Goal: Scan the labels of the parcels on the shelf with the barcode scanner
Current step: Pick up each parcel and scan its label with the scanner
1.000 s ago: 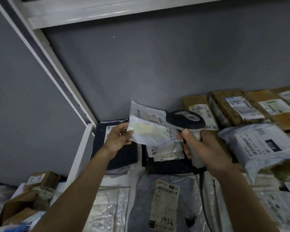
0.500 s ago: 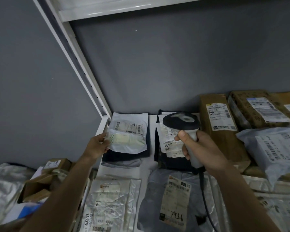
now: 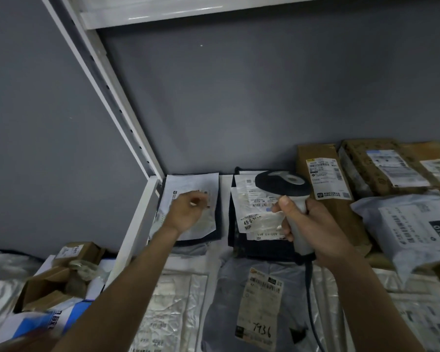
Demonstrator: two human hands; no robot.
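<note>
My right hand point(image 3: 315, 224) grips the white handle of the barcode scanner point(image 3: 282, 185), whose dark head points at the labels on a dark parcel point(image 3: 252, 212) at the back of the shelf. To its left my left hand point(image 3: 186, 212) hovers over a flat white parcel point(image 3: 191, 185), fingers loosely curled and holding nothing. That parcel lies on another dark parcel. Nearer me lie a grey bag with a label marked 7936 point(image 3: 262, 301) and a silver bag point(image 3: 173, 306). A brown box point(image 3: 325, 179) and a grey bag marked 010 point(image 3: 414, 229) lie to the right.
The white shelf upright point(image 3: 122, 128) slants along the left, with an upper shelf board point(image 3: 163, 11) overhead and a grey wall behind. Beyond the shelf's left rim sit cardboard boxes point(image 3: 59, 278). The scanner cable point(image 3: 313, 316) hangs toward me. More brown boxes point(image 3: 381, 168) fill the back right.
My left hand carried the flat white parcel from in front of the scanner to the left, laid it on the dark parcel and let go. The scanner stayed roughly in place.
</note>
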